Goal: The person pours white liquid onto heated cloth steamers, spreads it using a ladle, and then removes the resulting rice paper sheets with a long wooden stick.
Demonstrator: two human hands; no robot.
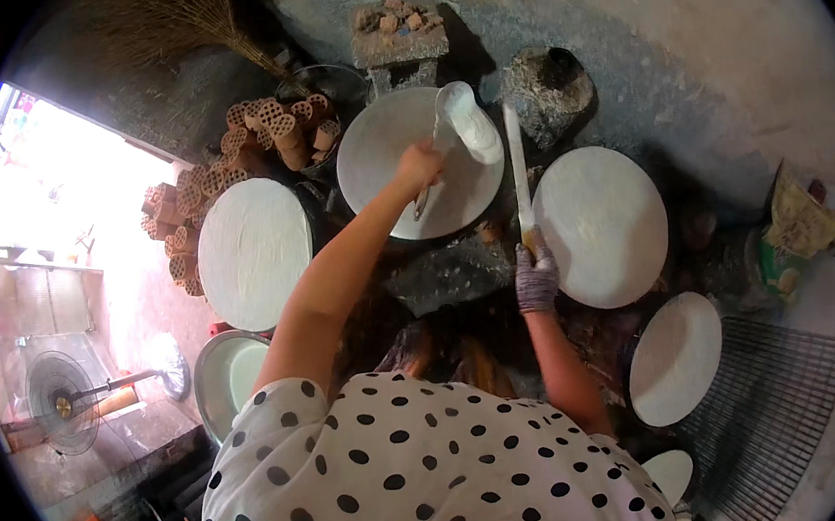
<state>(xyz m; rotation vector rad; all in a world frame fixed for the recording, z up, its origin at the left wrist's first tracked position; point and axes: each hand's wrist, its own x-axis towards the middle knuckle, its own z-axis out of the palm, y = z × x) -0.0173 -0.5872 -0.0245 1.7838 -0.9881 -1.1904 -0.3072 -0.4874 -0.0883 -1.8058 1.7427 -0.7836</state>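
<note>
My bare left hand [419, 165] is closed round the handle of a ladle [455, 101] above the round griddle [371, 144] straight ahead. White batter [477, 136] spills from the ladle's bowl onto the griddle's right side. In a grey knit glove, my right hand [538, 277] grips a long, flat spatula [517, 155], its blade pointing away from me between two griddles. A white layer covers the left griddle [254, 254] and the right griddle [603, 227]. Another white-covered round pan [677, 361] lies nearer, at lower right.
A metal basin [204, 376] of pale liquid stands by my left arm. Perforated clay-coloured briquettes [290, 137] pile up at far left, below a straw broom [252, 50]. A fan [64, 400] stands at left. Wire mesh [778, 407] lies at right, near a yellow-green bag [795, 214].
</note>
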